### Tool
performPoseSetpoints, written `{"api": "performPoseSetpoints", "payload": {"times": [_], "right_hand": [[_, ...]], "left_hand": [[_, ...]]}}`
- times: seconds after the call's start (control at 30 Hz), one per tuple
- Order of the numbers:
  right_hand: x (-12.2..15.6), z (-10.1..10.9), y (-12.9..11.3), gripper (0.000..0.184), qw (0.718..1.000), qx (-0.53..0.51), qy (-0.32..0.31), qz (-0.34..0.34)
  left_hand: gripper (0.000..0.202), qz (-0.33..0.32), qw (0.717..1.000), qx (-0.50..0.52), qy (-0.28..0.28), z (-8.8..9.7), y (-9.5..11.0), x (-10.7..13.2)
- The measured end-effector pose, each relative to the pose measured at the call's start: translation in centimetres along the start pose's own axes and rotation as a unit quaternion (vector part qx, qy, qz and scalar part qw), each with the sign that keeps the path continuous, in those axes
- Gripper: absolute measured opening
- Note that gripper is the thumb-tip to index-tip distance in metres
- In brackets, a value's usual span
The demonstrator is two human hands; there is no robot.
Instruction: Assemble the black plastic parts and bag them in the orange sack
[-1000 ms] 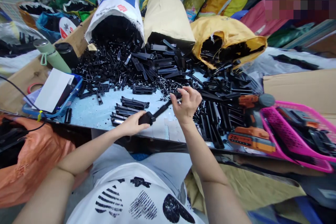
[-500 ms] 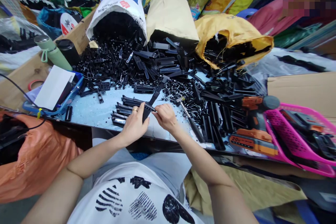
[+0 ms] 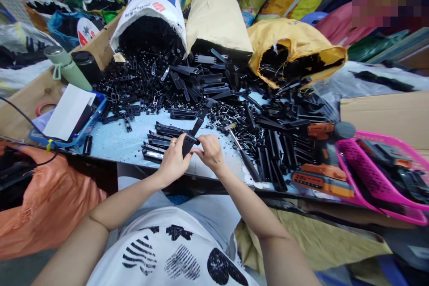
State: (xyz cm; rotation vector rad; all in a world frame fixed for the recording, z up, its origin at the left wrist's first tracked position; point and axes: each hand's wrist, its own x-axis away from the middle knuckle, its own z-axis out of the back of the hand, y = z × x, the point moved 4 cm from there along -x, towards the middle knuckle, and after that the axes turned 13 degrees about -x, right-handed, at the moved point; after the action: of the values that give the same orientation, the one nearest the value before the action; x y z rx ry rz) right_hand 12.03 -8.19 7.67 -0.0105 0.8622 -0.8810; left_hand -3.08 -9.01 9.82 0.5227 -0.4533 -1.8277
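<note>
Over the bench's [image 3: 112,142] near edge, the left hand [image 3: 173,159] grips the part [image 3: 188,144] while the right hand's [image 3: 211,151] fingers curl at its side, what they pinch unclear, apparently a fitting step calling next for steady alignment

Head camera, which faced forward and down
It looked from above the shirt [image 3: 161,232], behind the left hand [image 3: 173,161] and right hand [image 3: 211,152], with sacks [image 3: 217,18] farther beyond them.
</note>
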Motion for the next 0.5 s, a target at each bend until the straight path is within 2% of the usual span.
{"api": "performPoseSetpoints", "payload": {"times": [0.1,0.17,0.2,0.27,0.33,0.37,0.4,0.43,0.5], "right_hand": [[0.3,-0.4,0.2,0.037,0.998,-0.040,-0.017,-0.038],[0.3,-0.7,0.4,0.039,0.982,-0.143,0.000,-0.125],[0.4,-1.0,0.6,0.042,0.959,-0.215,0.012,-0.185],[0.6,-1.7,0.6,0.047,0.892,-0.346,0.020,-0.290],[0.7,-2.5,0.3,0.051,0.822,-0.442,-0.012,-0.358],[0.7,-2.5,0.2,0.052,0.804,-0.461,-0.026,-0.374],[0.7,-2.4,0.2,0.051,0.804,-0.457,-0.030,-0.380],[0.6,-2.0,0.2,0.048,0.817,-0.437,-0.023,-0.377],[0.4,-0.9,0.4,0.043,0.877,-0.348,0.004,-0.331]], "left_hand": [[0.054,0.006,1.000,0.007,-0.001,-0.1,-0.1,0.0],[0.055,0.000,1.000,-0.001,-0.002,-0.3,0.0,0.1],[0.056,-0.005,1.000,-0.012,0.002,-0.3,0.0,0.1],[0.057,-0.017,0.999,-0.041,0.019,-0.3,0.1,0.2],[0.057,-0.028,0.998,-0.058,0.028,-0.3,0.1,0.2],[0.057,-0.031,0.998,-0.055,0.025,-0.3,0.1,0.1],[0.057,-0.029,0.998,-0.047,0.018,-0.3,0.0,0.0],[0.057,-0.023,0.999,-0.035,0.009,-0.3,-0.1,0.0],[0.057,-0.011,1.000,-0.011,-0.004,-0.4,-0.2,-0.1]]}}
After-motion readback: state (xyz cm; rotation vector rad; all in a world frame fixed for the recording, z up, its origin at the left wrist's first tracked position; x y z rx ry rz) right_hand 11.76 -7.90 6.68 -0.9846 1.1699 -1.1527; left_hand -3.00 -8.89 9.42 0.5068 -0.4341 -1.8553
